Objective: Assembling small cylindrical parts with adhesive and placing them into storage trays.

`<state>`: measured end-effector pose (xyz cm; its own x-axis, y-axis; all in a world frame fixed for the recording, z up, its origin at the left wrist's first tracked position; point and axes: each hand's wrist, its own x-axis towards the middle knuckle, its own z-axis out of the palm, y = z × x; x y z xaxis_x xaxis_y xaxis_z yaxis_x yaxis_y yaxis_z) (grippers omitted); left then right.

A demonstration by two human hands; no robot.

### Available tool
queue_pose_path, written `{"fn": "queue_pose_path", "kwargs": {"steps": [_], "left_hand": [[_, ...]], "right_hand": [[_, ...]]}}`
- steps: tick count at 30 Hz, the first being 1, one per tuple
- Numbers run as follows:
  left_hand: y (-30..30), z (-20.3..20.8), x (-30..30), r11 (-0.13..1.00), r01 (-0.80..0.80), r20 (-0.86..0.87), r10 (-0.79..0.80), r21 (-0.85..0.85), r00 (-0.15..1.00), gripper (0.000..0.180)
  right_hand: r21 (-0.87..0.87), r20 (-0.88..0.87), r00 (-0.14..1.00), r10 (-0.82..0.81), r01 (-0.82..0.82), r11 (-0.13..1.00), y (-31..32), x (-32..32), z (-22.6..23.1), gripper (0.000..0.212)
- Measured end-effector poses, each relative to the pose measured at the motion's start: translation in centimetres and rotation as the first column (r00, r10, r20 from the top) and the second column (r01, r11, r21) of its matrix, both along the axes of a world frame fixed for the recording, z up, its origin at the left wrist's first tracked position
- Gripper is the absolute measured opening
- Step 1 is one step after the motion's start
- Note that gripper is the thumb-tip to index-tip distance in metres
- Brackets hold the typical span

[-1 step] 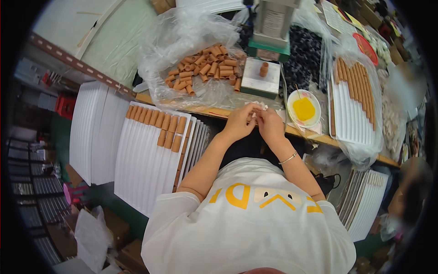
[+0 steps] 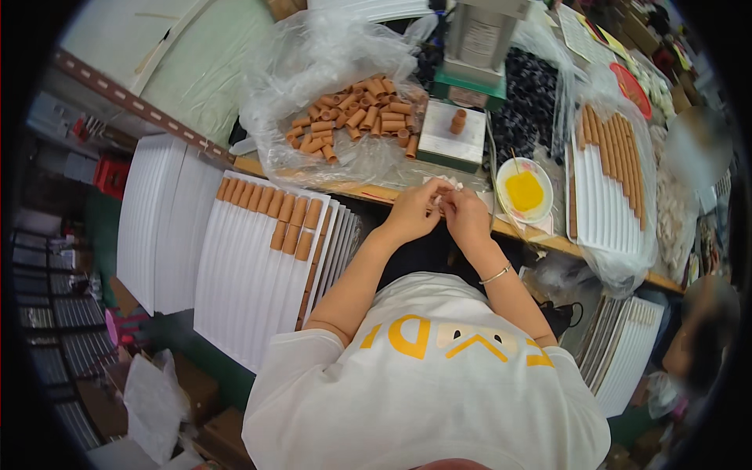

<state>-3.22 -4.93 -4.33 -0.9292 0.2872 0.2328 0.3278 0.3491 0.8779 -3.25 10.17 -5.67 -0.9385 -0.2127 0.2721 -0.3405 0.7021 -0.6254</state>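
My left hand (image 2: 413,211) and my right hand (image 2: 467,215) meet at the front edge of the bench, with fingertips pinched together. Between them shows a bit of something whitish, mostly covered by the fingers and too small to name. Just beyond, a press with a green base (image 2: 467,88) has a flat metal plate (image 2: 440,141) on which a short brown tube piece (image 2: 457,121) stands upright. Right of my right hand is a bowl (image 2: 502,186) of yellow paste (image 2: 524,191) with a thin stick in it.
Loose brown tubes (image 2: 356,117) lie on a plastic bag (image 2: 274,102) at left. Black small parts (image 2: 533,94) are heaped behind the bowl. White ribbed trays with brown tubes stand at the right (image 2: 599,204) and lower left (image 2: 235,290). A person's arm (image 2: 689,345) shows at far right.
The view has shifted slightly, so the bench things sit a little farther right. My hands stay together at the bench edge, almost unmoved.
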Motion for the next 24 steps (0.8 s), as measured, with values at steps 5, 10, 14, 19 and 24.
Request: {"fn": "queue_pose_path", "kwargs": {"steps": [5,10,14,19,24], "left_hand": [[-1.1,0.9,-1.9,0.983,0.103,0.127,-0.084,-0.152,0.988,0.037],[-1.0,-0.8,-2.5,0.997,-0.007,0.104,0.014,-0.071,0.994,0.020],[-0.1,-0.9,-2.8,0.996,-0.039,0.237,0.056,-0.075,0.970,0.009],[0.1,-1.7,-2.9,0.990,-0.095,0.254,0.120,-0.108,0.960,0.011],[-1.4,-2.9,-4.3,0.970,-0.006,0.104,0.032,-0.242,0.994,0.009]], "right_hand": [[-0.075,-0.037,0.998,0.048,-0.051,0.996,-1.1,-0.9,0.6,0.008],[-0.037,0.089,0.992,0.084,-0.081,0.996,0.0,-0.8,2.5,0.013],[-0.024,-0.004,0.996,0.090,-0.090,0.996,1.6,0.0,2.5,0.013],[0.153,0.060,0.997,0.057,-0.066,0.986,1.7,1.1,1.3,0.022],[0.292,0.179,0.976,0.125,-0.174,0.940,0.6,-0.6,0.4,0.024]]}}
